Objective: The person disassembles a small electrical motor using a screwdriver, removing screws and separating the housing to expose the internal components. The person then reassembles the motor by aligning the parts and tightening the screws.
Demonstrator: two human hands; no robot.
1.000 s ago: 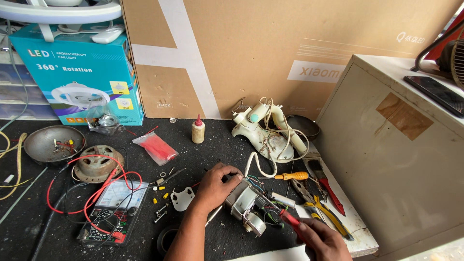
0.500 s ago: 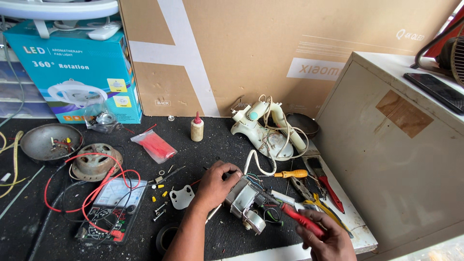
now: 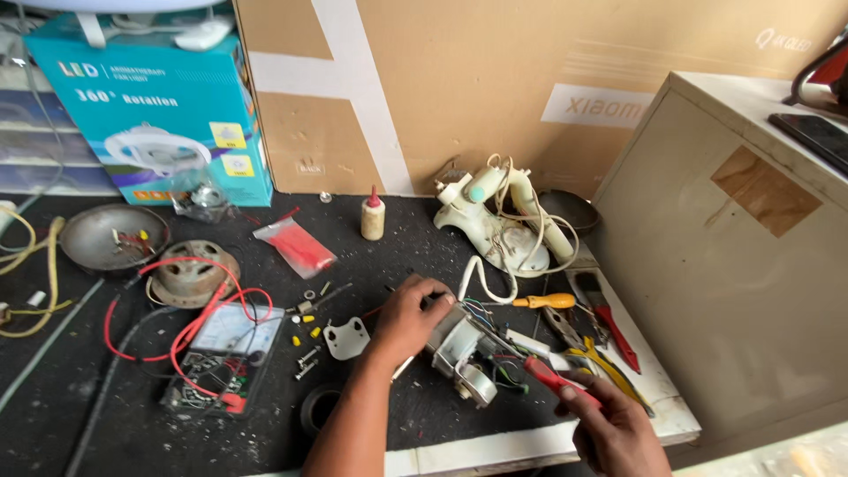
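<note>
Two small parts in grey metal dish, far from left hand.

One view only, from a camera worn on the person's head. It looks steeply down and forward across the desk from its near edge, close enough that both forearms enter from the bottom of the frame. The left hand sits near the middle, the right hand at the bottom right by the desk's near right corner. The far edge meets a cardboard box; a cabinet closes the right side.
</note>
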